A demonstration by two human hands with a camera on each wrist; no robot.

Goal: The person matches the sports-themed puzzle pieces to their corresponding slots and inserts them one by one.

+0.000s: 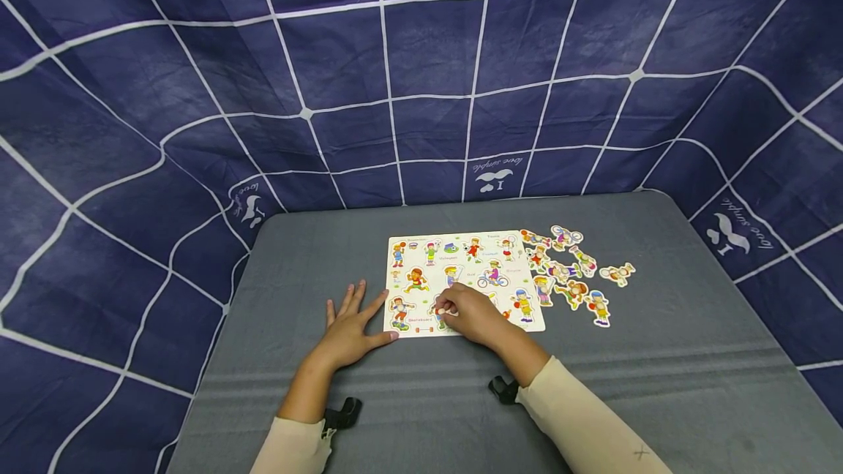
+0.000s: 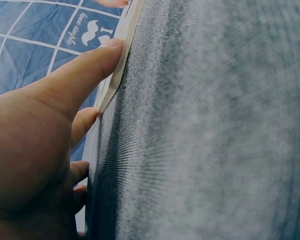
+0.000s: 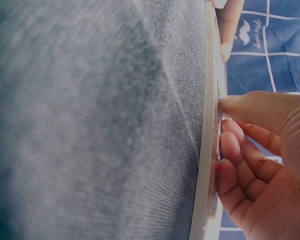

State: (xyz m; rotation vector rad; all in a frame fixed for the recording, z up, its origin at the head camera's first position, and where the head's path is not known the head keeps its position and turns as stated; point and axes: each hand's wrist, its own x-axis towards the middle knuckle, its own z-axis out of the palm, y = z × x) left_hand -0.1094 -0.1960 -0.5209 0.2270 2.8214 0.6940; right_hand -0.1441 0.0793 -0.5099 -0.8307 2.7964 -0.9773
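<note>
A white puzzle board with printed sports figures lies on the grey cloth. My left hand is spread flat at its left side, thumb and index fingertip at the board's edge. In the left wrist view that thumb rests along the rim. Over the lower middle of the board, my right hand has curled fingers and pinches a cartoon-figure puzzle piece low against the surface. The hand covers much of that piece. The right wrist view shows the thumb tip pressed at the board's face, the other fingers bent beside it.
Several loose figure pieces lie in a cluster right of the board, some near its edge. One piece sits a little farther right. Grey cloth covers the table; a blue checked curtain stands behind and at both sides.
</note>
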